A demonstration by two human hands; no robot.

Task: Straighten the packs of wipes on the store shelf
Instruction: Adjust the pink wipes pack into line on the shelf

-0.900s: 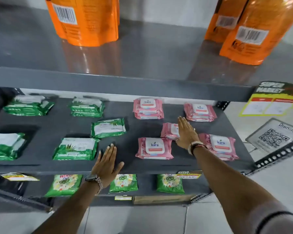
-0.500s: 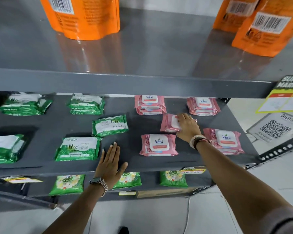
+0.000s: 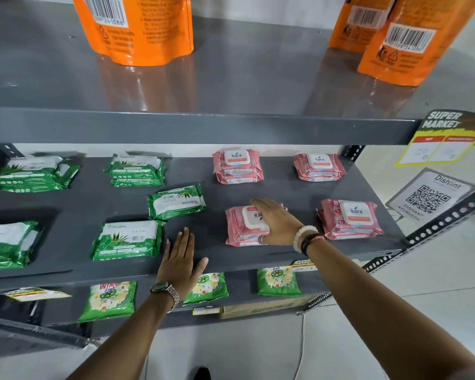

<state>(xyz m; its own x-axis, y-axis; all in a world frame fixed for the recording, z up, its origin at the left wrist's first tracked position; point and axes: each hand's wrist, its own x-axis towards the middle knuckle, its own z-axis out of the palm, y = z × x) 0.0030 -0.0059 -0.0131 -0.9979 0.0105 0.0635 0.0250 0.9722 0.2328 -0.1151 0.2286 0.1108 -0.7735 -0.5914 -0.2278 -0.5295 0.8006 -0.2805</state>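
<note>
far left green packs (image 3: 30, 174): 1 stack at the back left of the middle shelf (image 3: 285, 193), with another green stack (image 3: 7, 244) in front of it near the shelf's front edge, partly cut off by the frame.
back green stack (image 3: 136, 171): sits square at the rear, right of the far left stack.
tilted green pack (image 3: 176, 201): a single pack turned at an angle, label upside down, just behind the front green pack (image 3: 126, 239), their corners nearly touching.
left hand (image 3: 180, 263): laid flat, palm down, on bare shelf just right of the front green pack; fingers straight and together, thumb spread out, nothing in its hold; a watch on the wrist.
front pink stack (image 3: 243, 227): pink wipes packs stacked near the shelf's front; the top pack's lid label reads upside down.
right hand (image 3: 276, 224): resting on top of the front pink stack, fingers (image 3: 261, 204) stretched over the top pack, thumb down at its front edge; a loose hold, not a closed fist; bead bracelets on the wrist.
other pink packs: 1 stack at back centre (image 3: 237, 165), 1 at back right (image 3: 318, 167), 1 at front right (image 3: 350, 219), all facing forward.
upper shelf: orange pouches (image 3: 137, 26) standing upright.
lower shelf: green detergent packets (image 3: 109, 300).
</note>
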